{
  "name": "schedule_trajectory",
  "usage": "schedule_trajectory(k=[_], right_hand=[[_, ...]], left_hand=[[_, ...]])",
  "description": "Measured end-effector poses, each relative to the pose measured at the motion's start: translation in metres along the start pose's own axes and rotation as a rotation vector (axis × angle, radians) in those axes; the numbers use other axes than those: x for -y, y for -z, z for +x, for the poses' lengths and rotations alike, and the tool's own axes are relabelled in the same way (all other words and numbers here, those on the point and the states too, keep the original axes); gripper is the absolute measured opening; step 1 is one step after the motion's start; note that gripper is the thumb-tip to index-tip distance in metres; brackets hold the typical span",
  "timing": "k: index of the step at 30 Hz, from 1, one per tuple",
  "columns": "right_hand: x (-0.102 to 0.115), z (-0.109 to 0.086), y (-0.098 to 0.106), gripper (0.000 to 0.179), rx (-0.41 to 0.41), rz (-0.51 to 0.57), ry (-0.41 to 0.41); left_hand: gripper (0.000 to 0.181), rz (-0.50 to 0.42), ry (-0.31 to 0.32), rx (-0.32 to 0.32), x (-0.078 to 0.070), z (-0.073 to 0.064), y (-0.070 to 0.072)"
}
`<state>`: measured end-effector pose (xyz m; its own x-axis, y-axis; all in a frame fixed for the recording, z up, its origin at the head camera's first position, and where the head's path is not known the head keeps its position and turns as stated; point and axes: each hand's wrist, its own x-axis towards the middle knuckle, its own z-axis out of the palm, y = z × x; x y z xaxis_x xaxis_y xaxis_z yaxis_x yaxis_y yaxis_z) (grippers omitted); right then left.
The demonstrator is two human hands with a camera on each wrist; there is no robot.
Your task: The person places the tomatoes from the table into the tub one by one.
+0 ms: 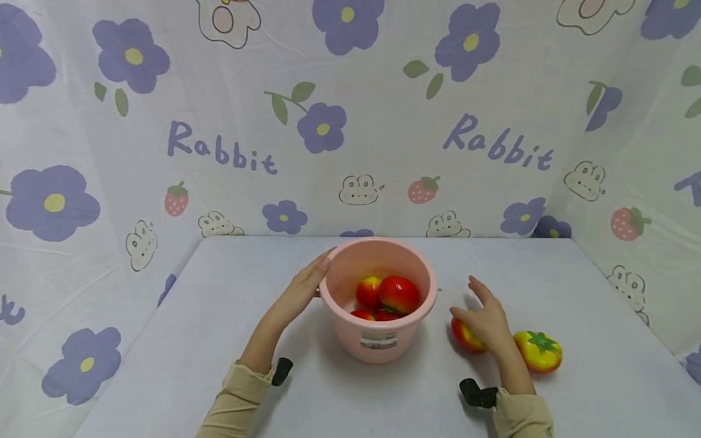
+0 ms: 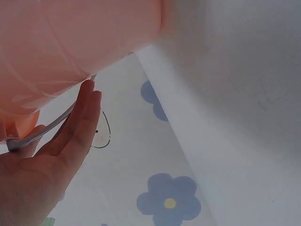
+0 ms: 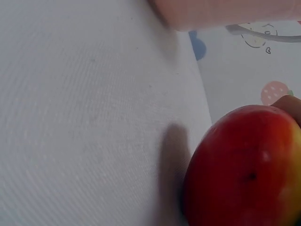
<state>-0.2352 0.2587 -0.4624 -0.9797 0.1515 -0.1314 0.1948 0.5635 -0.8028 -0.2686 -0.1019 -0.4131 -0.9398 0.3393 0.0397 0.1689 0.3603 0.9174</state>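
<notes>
A pink plastic bucket (image 1: 378,347) stands upright on the table, holding several red and yellow toy fruits (image 1: 400,294). My left hand (image 1: 298,295) rests against its left side, fingers extended along the wall near the rim. In the left wrist view, the straight fingers (image 2: 77,120) lie beside the bucket's grey handle (image 2: 44,132). To the right of the bucket, my right hand (image 1: 486,319) is over a red and yellow toy fruit (image 1: 465,336), thumb and fingers spread apart. This fruit (image 3: 244,169) looms large in the right wrist view, a fingertip showing behind it.
Just right of my right wrist sits another toy fruit (image 1: 539,351), yellow and red with a green leafy top. The white table (image 1: 378,401) meets a patterned cloth backdrop (image 1: 378,146) at the back and sides. A label (image 1: 378,340) faces front on the bucket.
</notes>
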Motion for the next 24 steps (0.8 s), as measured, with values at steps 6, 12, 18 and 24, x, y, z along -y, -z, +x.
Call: schedule_trajectory(k=[6, 12, 18, 24], right_hand=[[0.002, 0.004, -0.005, 0.087, -0.04, 0.123, 0.034], [0.007, 0.008, -0.009, 0.083, -0.122, 0.223, 0.098], [0.02, 0.009, -0.004, 0.082, -0.195, 0.231, 0.176], [0.036, 0.007, 0.003, 0.082, -0.241, 0.184, 0.231]], left_hand=[[0.051, -0.001, -0.004, 0.005, 0.001, 0.0, 0.001], [0.05, 0.004, -0.001, 0.004, 0.001, 0.001, 0.0], [0.05, 0.002, -0.005, 0.004, 0.001, 0.001, 0.0], [0.051, -0.004, -0.011, -0.005, 0.001, 0.001, 0.001]])
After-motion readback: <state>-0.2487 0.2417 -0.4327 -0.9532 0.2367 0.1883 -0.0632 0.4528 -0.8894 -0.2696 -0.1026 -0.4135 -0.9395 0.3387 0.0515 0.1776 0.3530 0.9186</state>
